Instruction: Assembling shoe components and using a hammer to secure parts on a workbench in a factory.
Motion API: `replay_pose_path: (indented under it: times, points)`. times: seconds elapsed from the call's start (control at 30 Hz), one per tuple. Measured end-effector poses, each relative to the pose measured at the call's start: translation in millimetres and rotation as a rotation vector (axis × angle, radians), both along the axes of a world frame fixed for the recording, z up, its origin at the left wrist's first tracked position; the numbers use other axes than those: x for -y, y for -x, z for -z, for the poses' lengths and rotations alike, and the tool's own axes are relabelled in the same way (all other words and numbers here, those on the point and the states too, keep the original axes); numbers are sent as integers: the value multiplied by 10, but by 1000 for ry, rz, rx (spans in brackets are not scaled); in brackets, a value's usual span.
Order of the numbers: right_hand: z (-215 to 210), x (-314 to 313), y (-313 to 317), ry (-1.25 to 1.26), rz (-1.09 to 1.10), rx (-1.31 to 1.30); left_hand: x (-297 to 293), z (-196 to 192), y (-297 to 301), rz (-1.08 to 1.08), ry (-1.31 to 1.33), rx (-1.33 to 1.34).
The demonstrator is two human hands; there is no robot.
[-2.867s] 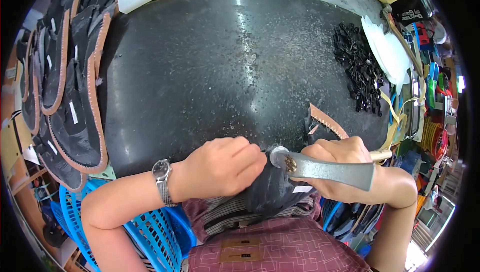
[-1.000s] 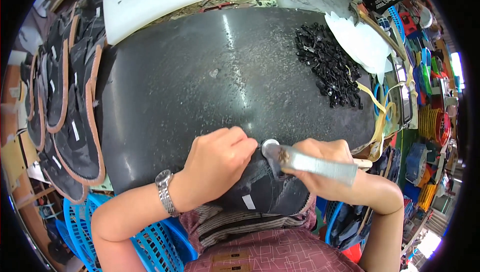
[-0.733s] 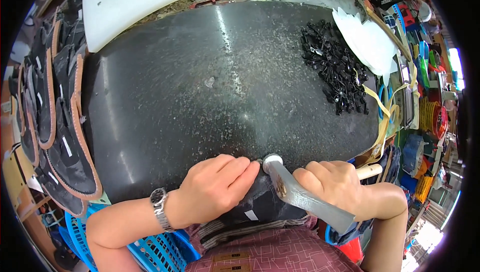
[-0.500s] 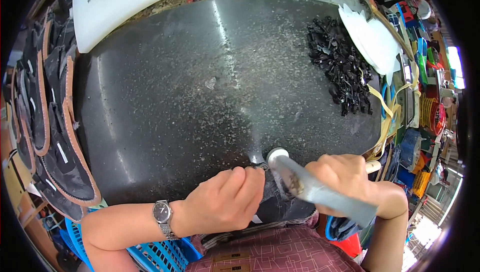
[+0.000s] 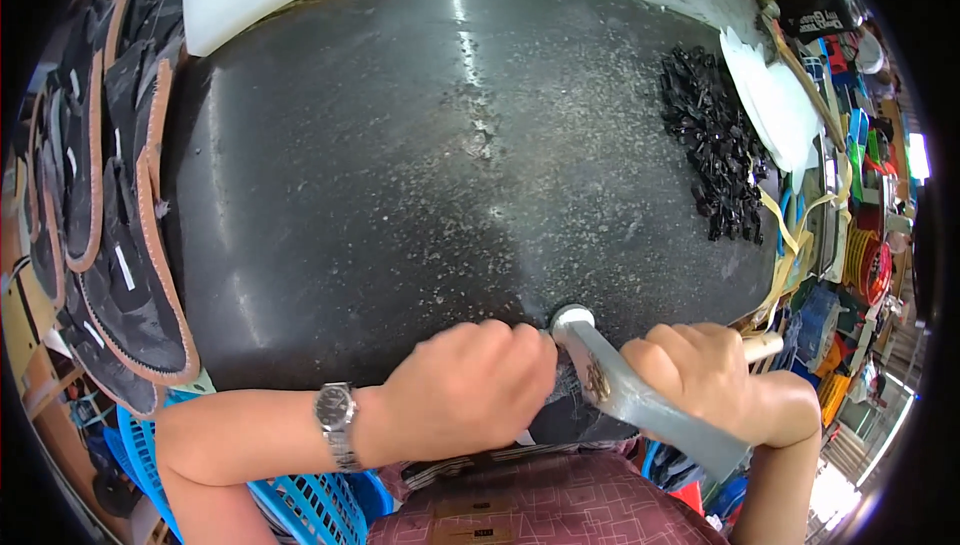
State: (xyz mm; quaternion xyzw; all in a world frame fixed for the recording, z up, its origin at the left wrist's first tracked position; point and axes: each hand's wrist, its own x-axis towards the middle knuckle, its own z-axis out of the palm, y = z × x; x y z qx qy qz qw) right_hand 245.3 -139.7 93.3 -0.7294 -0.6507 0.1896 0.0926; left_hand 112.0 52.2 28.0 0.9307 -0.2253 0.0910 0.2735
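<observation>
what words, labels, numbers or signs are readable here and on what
Black item, upper right: pale lettering, which I won't copy.
Brown patches on the clothing: print too small to read.
Wristwatch: dial marks too small to read.
White tags at left: no text legible.

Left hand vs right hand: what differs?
The left hand has a silver watch at the wrist; the right hand has none. The right hand grips a hammer; the left hand is curled beside it, fingertips hidden. Shared: both are ungloved, fingers bent.
</observation>
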Motion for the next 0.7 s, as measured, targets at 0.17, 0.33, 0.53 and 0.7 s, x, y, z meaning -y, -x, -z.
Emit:
replay_pose_path:
  times: [0.17,0.33,0.53,0.7]
  points:
    - [72,-15,-41,-21,11,-30,-68,44,120,-137,310,-271]
    - [8,-55,-31,-17,-27,-131,46,3,207,11,-372,251]
    - [-50,-113,83,53,-81,40,-140,16,151,-69,165,-174]
    - [-10,-203,13,23,-64,-95,-158,-64,271,72,-239,144]
